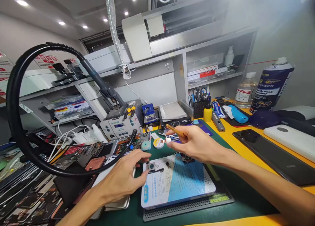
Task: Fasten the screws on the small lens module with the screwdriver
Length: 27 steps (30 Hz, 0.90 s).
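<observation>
**Q:** State the position and condition of each hand.

**A:** My left hand [123, 180] rests at the upper left corner of the opened phone with the white-and-blue printed back sheet [177, 183]. Its fingers are curled and its fingertips [144, 163] are pressed against the camera end of the phone. My right hand [197, 144] is raised above the phone's top edge. Thumb and forefinger pinch a slim brown-handled tool [175, 130], and the tool's white tip [168, 140] points left.

**Q:** Where does the phone lie?

**A:** It lies flat on the dark ribbed work mat [187, 208], which sits on the green cutting mat [241, 199] over the yellow bench top [227, 134].

**Q:** What surrounds the work area?

**A:** A thick black hose [14, 88] loops around at the left. Behind the hands stands a grey rework station with a small display [120, 125]. A round solder tin [158, 142] lies just beyond the phone. At the right are a dark phone lying face up [275, 157], a clear liquid bottle [244, 93] and a dark blue spray can [272, 84]. Loose phone parts [31, 186] cover the left side.
</observation>
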Each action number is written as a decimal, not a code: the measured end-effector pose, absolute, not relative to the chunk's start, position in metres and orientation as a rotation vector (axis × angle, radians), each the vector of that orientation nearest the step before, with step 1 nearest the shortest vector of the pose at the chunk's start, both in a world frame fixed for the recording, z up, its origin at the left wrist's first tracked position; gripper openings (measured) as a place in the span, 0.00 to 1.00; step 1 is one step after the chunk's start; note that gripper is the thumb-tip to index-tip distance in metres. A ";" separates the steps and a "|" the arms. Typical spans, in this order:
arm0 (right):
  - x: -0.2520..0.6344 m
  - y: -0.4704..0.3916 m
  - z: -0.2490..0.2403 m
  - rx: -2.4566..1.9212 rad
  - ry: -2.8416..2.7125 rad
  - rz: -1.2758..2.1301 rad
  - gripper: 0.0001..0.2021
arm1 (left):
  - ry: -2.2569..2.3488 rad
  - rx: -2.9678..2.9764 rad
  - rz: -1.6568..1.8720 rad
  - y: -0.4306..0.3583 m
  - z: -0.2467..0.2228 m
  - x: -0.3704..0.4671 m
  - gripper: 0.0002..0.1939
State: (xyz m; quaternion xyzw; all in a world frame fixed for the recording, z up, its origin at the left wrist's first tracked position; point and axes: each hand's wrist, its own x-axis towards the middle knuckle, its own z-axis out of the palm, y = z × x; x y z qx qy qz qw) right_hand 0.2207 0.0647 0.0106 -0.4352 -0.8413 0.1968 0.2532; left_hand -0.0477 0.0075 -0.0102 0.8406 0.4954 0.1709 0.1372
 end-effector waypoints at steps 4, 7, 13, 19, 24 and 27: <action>0.220 0.066 0.011 -1.165 -2.290 0.561 0.11 | 1.413 2.395 0.507 0.008 -0.011 -0.049 0.18; 0.220 0.066 0.009 -1.136 -2.291 0.577 0.11 | 1.420 2.357 0.545 0.008 -0.007 -0.049 0.19; 0.220 0.061 0.008 -1.048 -2.308 0.582 0.12 | 1.470 2.149 0.790 0.005 0.013 -0.024 0.11; 0.218 0.054 0.010 -1.005 -2.357 0.575 0.08 | 1.323 1.798 0.866 0.016 0.015 0.004 0.20; 0.217 0.050 0.011 -0.975 -2.335 0.580 0.08 | 1.192 1.673 0.885 0.027 0.005 0.012 0.22; 0.216 0.049 0.012 -0.976 -2.292 0.625 0.06 | 1.147 1.645 0.904 0.028 -0.001 0.014 0.21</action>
